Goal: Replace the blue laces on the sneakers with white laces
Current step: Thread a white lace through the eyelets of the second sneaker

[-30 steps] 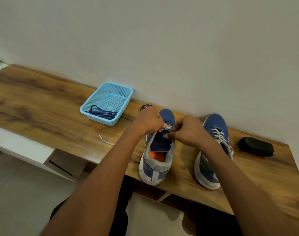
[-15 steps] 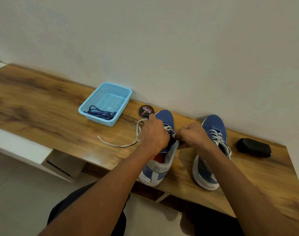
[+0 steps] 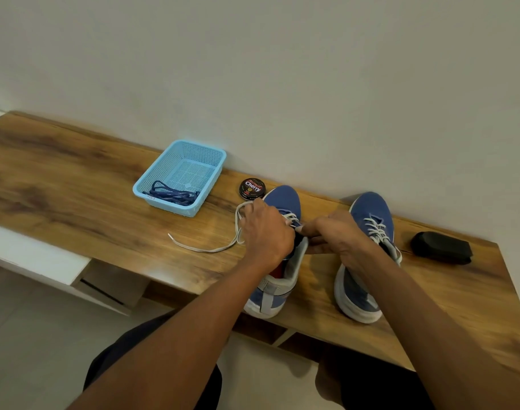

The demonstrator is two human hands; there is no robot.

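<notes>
The loose white lace point(image 3: 211, 245) trails left from the left shoe point(image 3: 278, 261) — nearest the left hand point(image 3: 266, 232), which grips it, while the right hand point(image 3: 334, 235) pinches at the eyelets.

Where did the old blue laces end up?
In the head view, the blue laces lie bunched in the near end of the light blue basket, on the wooden table left of the shoe-polish tin.

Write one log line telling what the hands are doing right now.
step: lacing left sneaker | left hand: holds white lace | right hand: pinches at eyelets | blue laces: in basket
</notes>
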